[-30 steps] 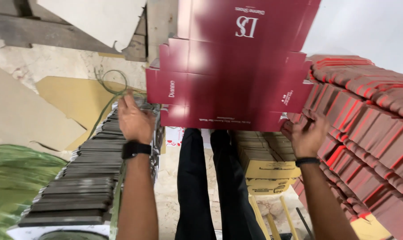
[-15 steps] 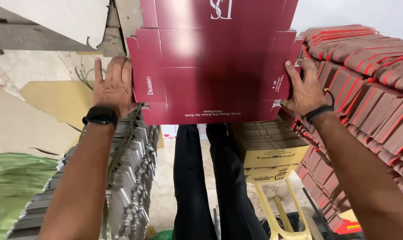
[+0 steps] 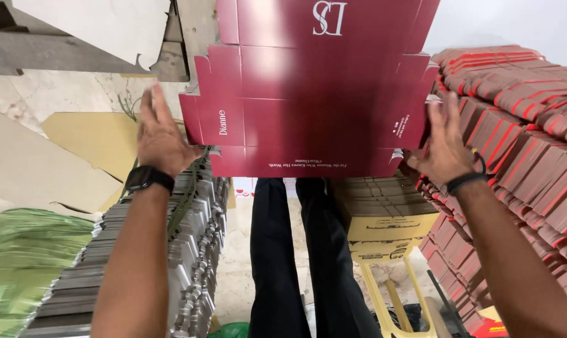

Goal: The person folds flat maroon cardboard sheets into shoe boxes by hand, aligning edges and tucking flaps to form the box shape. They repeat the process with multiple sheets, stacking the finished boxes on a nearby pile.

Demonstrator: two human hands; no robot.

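Stacks of flattened cartons crowd the workplace: a grey stack [image 3: 139, 275] on the left, a red stack [image 3: 521, 138] on the right, a yellow-brown stack [image 3: 383, 213] on a yellow stool [image 3: 389, 294] in the middle, and green sheets [image 3: 20, 263] at the far left. Brown boards [image 3: 45, 163] lie against the pale floor behind them.

One maroon blank [image 3: 314, 87], flat and die-cut with light print, is held out in front, above the legs in black trousers [image 3: 296, 250]. Its left edge is met by the left hand [image 3: 158, 138], fingers straight and close together, palm against the flap; whether the thumb is hooked behind cannot be told. Its right edge is met by the right hand [image 3: 443, 141], fingers slightly spread and laid against the side flap. Neither hand is closed around the board; it appears to be steadied between two flat palms.

The step in hand is judged to be the squaring of the blank before its side flaps are folded. Even pressure from both sides would be called for next, so that the creases give together and the board does not twist.

Counted: one blank, two hands, one watch [image 3: 147, 177] on the left wrist, one dark band [image 3: 465, 181] on the right wrist, one stool, four piles.
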